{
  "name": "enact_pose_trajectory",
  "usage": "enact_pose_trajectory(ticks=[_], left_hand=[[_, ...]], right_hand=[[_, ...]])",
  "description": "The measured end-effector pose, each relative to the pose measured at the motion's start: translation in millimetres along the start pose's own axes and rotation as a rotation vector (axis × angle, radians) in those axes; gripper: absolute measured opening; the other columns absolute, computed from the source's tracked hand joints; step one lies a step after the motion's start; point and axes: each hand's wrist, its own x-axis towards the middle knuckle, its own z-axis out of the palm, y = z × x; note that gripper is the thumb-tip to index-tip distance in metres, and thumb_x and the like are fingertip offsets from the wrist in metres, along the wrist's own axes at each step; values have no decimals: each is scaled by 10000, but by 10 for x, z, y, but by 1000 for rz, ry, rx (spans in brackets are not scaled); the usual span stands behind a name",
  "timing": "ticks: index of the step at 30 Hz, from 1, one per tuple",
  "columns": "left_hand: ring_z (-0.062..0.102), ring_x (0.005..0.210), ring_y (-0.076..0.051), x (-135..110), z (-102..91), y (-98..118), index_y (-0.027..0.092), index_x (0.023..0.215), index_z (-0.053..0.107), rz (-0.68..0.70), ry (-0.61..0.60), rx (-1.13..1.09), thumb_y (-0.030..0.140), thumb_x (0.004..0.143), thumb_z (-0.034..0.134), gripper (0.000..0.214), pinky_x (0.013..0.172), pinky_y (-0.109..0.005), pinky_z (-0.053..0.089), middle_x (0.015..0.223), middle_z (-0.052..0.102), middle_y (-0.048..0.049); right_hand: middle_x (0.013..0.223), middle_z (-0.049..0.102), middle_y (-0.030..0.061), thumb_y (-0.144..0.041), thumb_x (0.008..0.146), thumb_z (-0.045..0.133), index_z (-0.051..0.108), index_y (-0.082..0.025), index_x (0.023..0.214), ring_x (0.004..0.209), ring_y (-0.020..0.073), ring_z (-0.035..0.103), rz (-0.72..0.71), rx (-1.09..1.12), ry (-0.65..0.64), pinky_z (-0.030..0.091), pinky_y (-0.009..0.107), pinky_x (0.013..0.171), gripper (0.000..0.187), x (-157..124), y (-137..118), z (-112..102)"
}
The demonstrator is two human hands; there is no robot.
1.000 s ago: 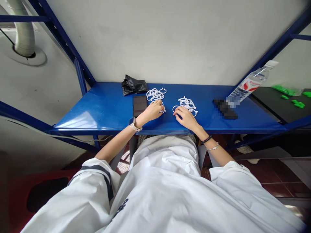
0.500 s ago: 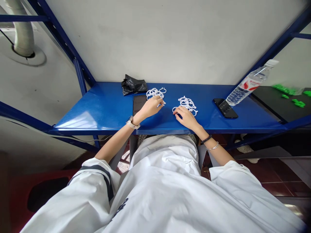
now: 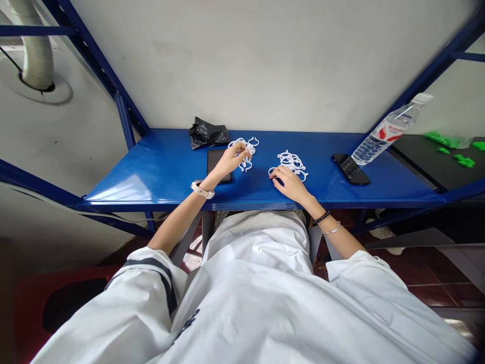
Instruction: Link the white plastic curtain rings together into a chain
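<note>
Two small heaps of white plastic open rings lie on the blue table [image 3: 170, 172]. At the left heap [image 3: 253, 142], my left hand [image 3: 233, 157] has its fingers bent into a pinch, with a white ring [image 3: 248, 150] at the tips. Another ring [image 3: 246, 167] shows just below these fingers. My right hand [image 3: 290, 183] rests palm down at the near side of the right heap [image 3: 291, 160]. Its fingers are loosely bent and slightly apart, lying over the edge of a ring that they partly hide.
Beneath my left hand lies a dark phone or tablet [image 3: 214, 159], with a crumpled black plastic bag [image 3: 208, 134] behind it. Farther right, a water bottle [image 3: 390, 129] stands beside a black phone [image 3: 352, 170]. Green pieces [image 3: 464, 161] lie on a dark surface beyond the blue frame.
My left hand has shifted a little left and back towards the heap, uncovering a ring in front of it. My right hand stays in place.
</note>
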Motion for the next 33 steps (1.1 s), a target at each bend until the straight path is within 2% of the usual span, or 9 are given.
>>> enact_pose_trajectory(ticks=[6, 14, 19, 24, 33], left_hand=[[655, 896, -156, 9, 1, -45, 175, 835, 485, -53, 12, -39, 346, 934, 486, 198, 811, -273, 507, 921, 702, -66], [647, 871, -154, -5, 59, -9, 163, 843, 512, -97, -42, -27, 307, 938, 469, 178, 776, -273, 498, 927, 704, -71], [633, 748, -134, -47, 256, -21, 169, 838, 488, -67, -164, -128, 342, 943, 475, 203, 699, -256, 478, 795, 691, -48], [613, 676, -121, -113, 465, -45, 165, 830, 497, -105, -364, -207, 397, 928, 512, 253, 683, -255, 476, 705, 675, -28], [592, 656, -122, -127, 492, -56, 168, 900, 513, -61, -420, -163, 448, 939, 472, 285, 704, -270, 475, 663, 624, 13]], right_hand=[[1021, 634, 92, -169, 924, 452, 598, -222, 955, 970, 265, 570, -8, 0, 4, 462, 414, 875, 159, -4, 7, 3], [1012, 630, 95, -177, 931, 453, 599, -212, 954, 975, 262, 571, -6, -12, -6, 461, 402, 877, 152, 1, 6, -2], [1005, 628, 93, -177, 930, 455, 593, -213, 950, 962, 262, 567, -17, -26, -1, 464, 405, 870, 144, 5, 5, -1], [997, 623, 93, -195, 942, 445, 580, -220, 944, 944, 263, 562, -13, -31, -12, 459, 407, 854, 138, 13, -3, -4], [983, 627, 102, -292, 976, 420, 589, -224, 972, 949, 278, 536, -56, 9, -11, 455, 426, 852, 183, 23, -54, -44]])
